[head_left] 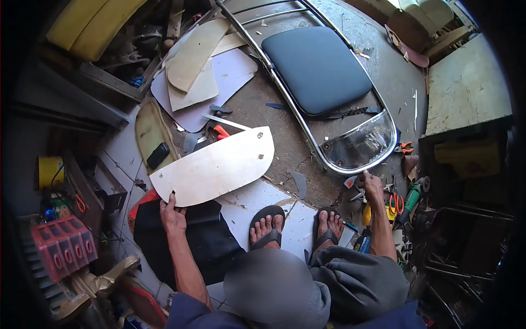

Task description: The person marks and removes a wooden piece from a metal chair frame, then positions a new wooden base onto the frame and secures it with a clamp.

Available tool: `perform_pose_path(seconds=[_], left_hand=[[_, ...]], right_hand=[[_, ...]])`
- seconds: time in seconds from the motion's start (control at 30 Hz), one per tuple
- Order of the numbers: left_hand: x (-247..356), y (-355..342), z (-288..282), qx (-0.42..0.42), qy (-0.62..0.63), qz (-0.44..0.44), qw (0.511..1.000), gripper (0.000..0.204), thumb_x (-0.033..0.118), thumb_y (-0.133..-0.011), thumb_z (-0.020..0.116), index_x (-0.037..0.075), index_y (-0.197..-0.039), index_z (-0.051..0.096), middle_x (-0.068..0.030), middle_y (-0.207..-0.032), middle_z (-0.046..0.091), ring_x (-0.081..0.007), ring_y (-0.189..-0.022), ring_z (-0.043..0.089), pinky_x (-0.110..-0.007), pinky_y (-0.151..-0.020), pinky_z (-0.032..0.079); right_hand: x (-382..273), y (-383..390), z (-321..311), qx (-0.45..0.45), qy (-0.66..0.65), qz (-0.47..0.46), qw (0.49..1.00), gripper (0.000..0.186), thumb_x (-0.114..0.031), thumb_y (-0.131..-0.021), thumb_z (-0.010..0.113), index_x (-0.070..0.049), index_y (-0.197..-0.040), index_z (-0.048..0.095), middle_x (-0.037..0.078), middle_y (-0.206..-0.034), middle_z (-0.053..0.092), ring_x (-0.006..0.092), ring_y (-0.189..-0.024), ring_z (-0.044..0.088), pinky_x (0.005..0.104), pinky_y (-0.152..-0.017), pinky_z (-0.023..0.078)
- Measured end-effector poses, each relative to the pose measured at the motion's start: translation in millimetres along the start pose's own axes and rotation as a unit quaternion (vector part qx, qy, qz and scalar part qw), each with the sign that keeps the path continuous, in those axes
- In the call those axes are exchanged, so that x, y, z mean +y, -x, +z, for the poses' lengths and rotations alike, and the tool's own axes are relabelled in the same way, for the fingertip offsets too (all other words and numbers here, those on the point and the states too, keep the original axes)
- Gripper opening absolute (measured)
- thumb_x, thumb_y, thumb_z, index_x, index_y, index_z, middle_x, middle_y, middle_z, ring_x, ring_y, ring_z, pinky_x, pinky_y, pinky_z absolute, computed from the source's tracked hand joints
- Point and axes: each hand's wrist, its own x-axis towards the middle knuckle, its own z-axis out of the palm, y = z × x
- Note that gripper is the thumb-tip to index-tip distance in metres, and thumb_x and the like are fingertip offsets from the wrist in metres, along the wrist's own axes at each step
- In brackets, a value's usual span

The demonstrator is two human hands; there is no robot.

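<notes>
My left hand [173, 218] grips the lower left edge of a pale plywood panel [213, 167] with one straight side and rounded corners. Dark holes show near its ends. Under that hand a black sheet of upholstery material [181, 241] lies on the tiles. My right hand [373, 189] has its fingers closed round the near curved end of a chrome chair frame [350, 170]. This folding chair lies flat on the floor, its black padded seat [318, 68] facing up. A shiny, scuffed panel [359, 142] fills the curved end of the frame.
Cut boards [192, 63] lie at the far left, above a red-handled tool [221, 131]. Orange-handled pliers [404, 148], orange-handled scissors [395, 204] and a green power tool [413, 194] are at right. A wooden cabinet [466, 88] stands beyond; a red-fronted drawer box [64, 247] stands left.
</notes>
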Motion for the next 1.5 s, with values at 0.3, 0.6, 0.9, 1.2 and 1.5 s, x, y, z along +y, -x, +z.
perform_pose_path(seconds=[0.3, 0.6, 0.9, 1.2, 1.5], left_hand=[[69.1, -37.3, -43.1, -0.121, 0.076, 0.103, 0.984, 0.036, 0.015, -0.100, 0.060, 0.011, -0.134, 0.051, -0.0094, -0.130, 0.060, -0.0263, -0.117, 0.062, -0.044, -0.097, 0.056], [23.2, 29.4, 44.2, -0.104, 0.088, 0.063, 0.989, 0.033, 0.016, -0.098, 0.060, 0.006, -0.129, 0.058, -0.0083, -0.118, 0.068, -0.0154, -0.086, 0.062, -0.029, -0.064, 0.047], [-8.2, 39.9, 33.1, -0.213, 0.088, 0.029, 0.973, 0.031, 0.017, -0.102, 0.056, 0.013, -0.133, 0.053, -0.0037, -0.129, 0.061, -0.0222, -0.118, 0.062, -0.045, -0.094, 0.058], [-17.3, 46.9, 36.6, -0.263, 0.104, -0.002, 0.959, 0.036, 0.015, -0.102, 0.056, 0.010, -0.137, 0.051, -0.0060, -0.132, 0.061, -0.0255, -0.126, 0.057, -0.050, -0.104, 0.050], [-66.2, 84.4, 55.4, -0.344, 0.261, -0.149, 0.890, 0.041, 0.014, -0.101, 0.056, 0.008, -0.141, 0.048, -0.0093, -0.134, 0.060, -0.0292, -0.130, 0.053, -0.055, -0.110, 0.042]], right_hand=[[-64.7, 48.1, 19.7, 0.103, 0.043, -0.214, 0.970, 0.031, -0.035, -0.091, 0.067, -0.007, -0.103, 0.069, 0.020, -0.087, 0.070, 0.0398, -0.088, 0.069, 0.0476, -0.078, 0.053], [-71.9, 23.2, 56.9, 0.109, 0.155, -0.341, 0.921, 0.026, -0.017, -0.087, 0.063, -0.011, -0.113, 0.065, 0.013, -0.108, 0.065, 0.0371, -0.097, 0.066, 0.0475, -0.080, 0.054], [-83.1, 49.0, 38.9, -0.016, 0.193, -0.283, 0.939, 0.020, -0.018, -0.089, 0.064, -0.004, -0.102, 0.060, 0.021, -0.102, 0.064, 0.0417, -0.097, 0.063, 0.0507, -0.083, 0.049], [-160.4, 103.6, 47.2, -0.352, -0.221, -0.079, 0.906, 0.055, -0.032, -0.089, 0.074, 0.001, -0.129, 0.056, 0.009, -0.102, 0.064, 0.0188, -0.088, 0.058, 0.0330, -0.079, 0.045], [-154.0, 108.5, 76.0, -0.330, -0.291, -0.105, 0.892, 0.061, -0.027, -0.090, 0.076, 0.001, -0.135, 0.047, 0.009, -0.110, 0.064, 0.0128, -0.093, 0.059, 0.0283, -0.080, 0.049]])
